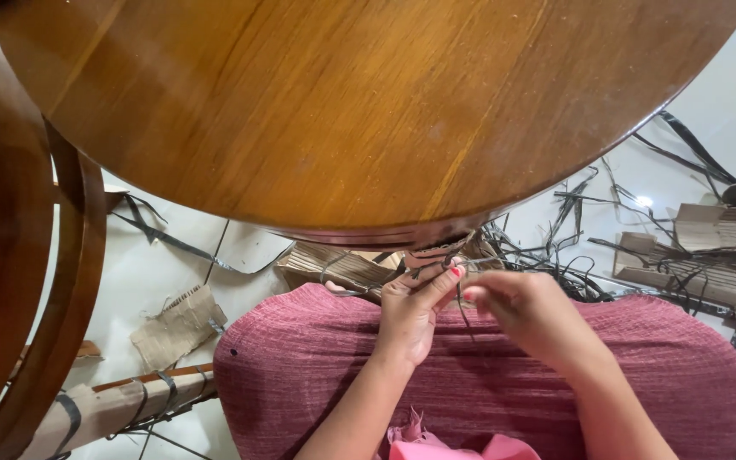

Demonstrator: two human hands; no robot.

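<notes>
Both grips pinched on thin dark strip [462, 302], L hand [411, 311], R hand [526, 311] (over pink cloth [317, 366]), round wood table [368, 111] above

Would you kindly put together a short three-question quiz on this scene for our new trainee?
1. True or false: both hands pinch a thin dark strip at the rim of the round brown wooden table.
2. What lies on the white floor at right: A) torn brown corrugated cardboard pieces, B) glass jars, C) folded towels?
3. Fill in: the lap below the hands is covered in ____ ribbed fabric.

Key
1. True: left hand and right hand meet on the thin dark strip.
2. A: torn brown corrugated cardboard pieces.
3. Dark pink: ribbed fabric.
</notes>
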